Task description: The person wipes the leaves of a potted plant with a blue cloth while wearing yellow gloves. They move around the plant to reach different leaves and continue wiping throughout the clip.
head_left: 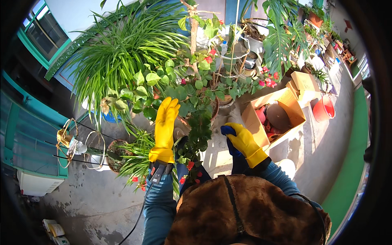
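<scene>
My left hand (165, 128), in a yellow rubber glove, is held with its fingers stretched out, close beside the leaves of a potted bougainvillea (200, 118). Nothing shows in it. To the right of the plant, my right hand (245, 143) wears a matching glove, its fingers curled round a small dark blue thing (228, 130) whose kind I cannot make out. The plant's leafy stems with red flowers hang down between my hands, over my lap. Its pot (215, 109) is partly hidden by leaves.
Spider plants (122, 57) spread at the left. An opened cardboard box (296, 116) with dark and red things stands right of my right hand, near a red bucket (324, 108). A cactus in a pot (116, 153) and wire hoops (67, 143) are at the left.
</scene>
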